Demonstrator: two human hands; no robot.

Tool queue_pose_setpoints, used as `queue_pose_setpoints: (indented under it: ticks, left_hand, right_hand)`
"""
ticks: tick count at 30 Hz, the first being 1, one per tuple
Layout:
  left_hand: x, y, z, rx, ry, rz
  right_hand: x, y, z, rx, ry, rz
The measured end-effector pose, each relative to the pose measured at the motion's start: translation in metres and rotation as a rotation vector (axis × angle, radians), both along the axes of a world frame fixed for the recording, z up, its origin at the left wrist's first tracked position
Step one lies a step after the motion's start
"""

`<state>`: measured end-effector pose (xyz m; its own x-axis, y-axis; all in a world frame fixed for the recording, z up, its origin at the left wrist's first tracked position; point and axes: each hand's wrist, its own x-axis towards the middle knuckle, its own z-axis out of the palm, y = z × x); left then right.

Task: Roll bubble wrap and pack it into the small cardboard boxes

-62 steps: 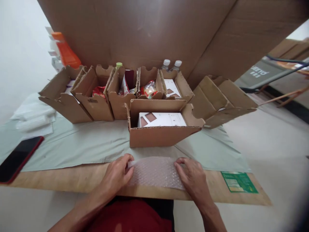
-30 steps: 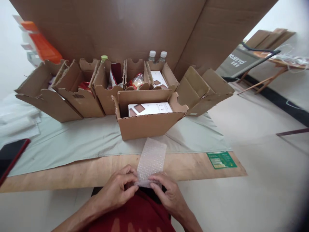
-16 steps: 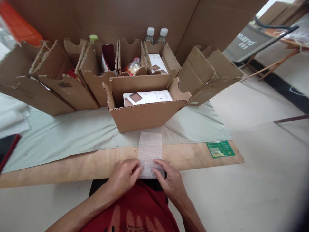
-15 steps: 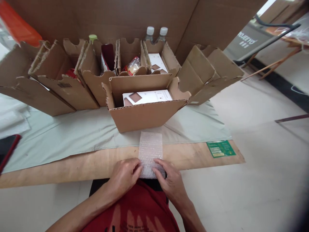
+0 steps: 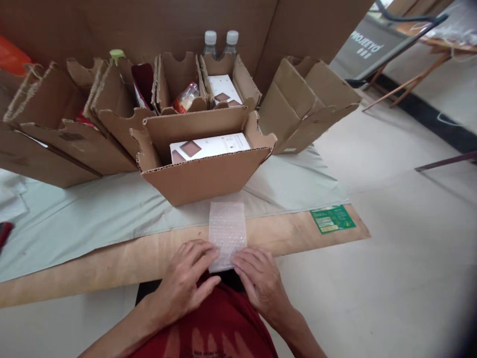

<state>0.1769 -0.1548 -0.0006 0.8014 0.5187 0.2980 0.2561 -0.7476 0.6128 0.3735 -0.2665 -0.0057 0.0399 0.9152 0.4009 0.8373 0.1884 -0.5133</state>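
Translucent bubble wrap lies at the bench front, long axis pointing forward, its near end between the left hand and right hand, both open and touching it.

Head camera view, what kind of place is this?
Possibly a small indoor packing or sorting station, though I can't be certain. Open cardboard bins, some with packaged goods inside, stand on a partly cloth-covered wooden table, and bubble wrap lies at its near edge.
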Motion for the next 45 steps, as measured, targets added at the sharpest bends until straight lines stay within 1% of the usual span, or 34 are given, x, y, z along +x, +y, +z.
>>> queue_pose_setpoints:
  ticks: [2,4,6,8,10,12,15,18,20,24,27,29,30,31,32,34,35,36,38,40,41,43,45]
  left_hand:
    - [0.003,0.002,-0.003,-0.026,0.006,-0.014]
    - [0.008,0.005,-0.008,-0.068,0.031,0.043]
    - [0.015,0.010,-0.013,-0.084,0.072,0.100]
    - [0.021,0.013,-0.016,-0.069,0.114,0.127]
    - [0.023,0.015,-0.016,-0.065,0.135,0.143]
    - [0.023,0.014,-0.013,-0.072,0.098,0.153]
    - [0.017,0.012,-0.008,-0.029,0.020,0.093]
    - [0.012,0.010,-0.006,0.016,0.026,0.009]
    - [0.014,0.012,-0.007,0.005,0.038,0.010]
    - [0.029,0.022,-0.016,0.002,0.036,0.107]
    - [0.038,0.030,-0.020,-0.011,0.004,0.213]
    - [0.036,0.031,-0.018,-0.040,-0.037,0.282]
    - [0.033,0.029,-0.015,-0.096,-0.062,0.318]
    - [0.028,0.026,-0.012,-0.195,-0.091,0.361]
    - [0.022,0.021,-0.009,-0.337,-0.128,0.408]
    - [0.013,0.011,-0.003,-0.706,-0.215,0.477]
    - [0.011,0.006,0.000,-0.889,-0.255,0.474]
    - [0.010,0.001,0.002,-1.055,-0.300,0.442]
    - [0.014,-0.005,0.004,-1.302,-0.402,0.330]
    - [0.020,-0.007,0.005,-1.447,-0.498,0.244]
    - [0.023,-0.007,0.005,-1.493,-0.539,0.230]
    - [0.024,-0.006,0.005,-1.561,-0.572,0.239]
    - [0.022,-0.005,0.005,-1.603,-0.552,0.256]
  right_hand:
    - [0.002,0.005,-0.002,-0.008,0.056,-0.019]
    - [0.005,0.010,-0.004,-0.020,0.082,-0.069]
    - [0.007,0.011,-0.006,0.001,0.063,-0.137]
    - [0.009,0.008,-0.008,0.031,0.004,-0.170]
    - [0.010,0.003,-0.009,0.022,-0.072,-0.136]
    - [0.011,-0.002,-0.010,-0.001,-0.129,-0.098]
    - [0.011,-0.001,-0.011,0.007,-0.099,-0.079]
    - [0.012,0.005,-0.010,0.023,0.003,-0.054]
    - [0.013,0.008,-0.009,0.037,0.017,-0.081]
    - [0.013,0.008,-0.011,0.070,-0.091,-0.160]
    - [0.015,0.016,-0.015,0.013,-0.194,-0.141]
    - [0.017,0.025,-0.017,-0.010,-0.209,-0.132]
    - [0.019,0.031,-0.017,-0.008,-0.191,-0.132]
    - [0.020,0.036,-0.016,-0.002,-0.158,-0.134]
    - [0.020,0.039,-0.014,0.005,-0.114,-0.138]
    - [0.016,0.042,-0.009,0.011,-0.011,-0.145]
    - [0.012,0.042,-0.006,0.010,0.042,-0.145]
    - [0.007,0.040,-0.003,0.001,0.095,-0.141]
    - [-0.006,0.035,0.001,-0.029,0.190,-0.119]
    - [-0.016,0.031,0.004,-0.033,0.225,-0.125]
    - [-0.019,0.030,0.005,-0.016,0.217,-0.154]
    - [-0.019,0.028,0.006,0.031,0.209,-0.252]
    - [-0.012,0.027,0.008,0.007,0.327,-0.303]
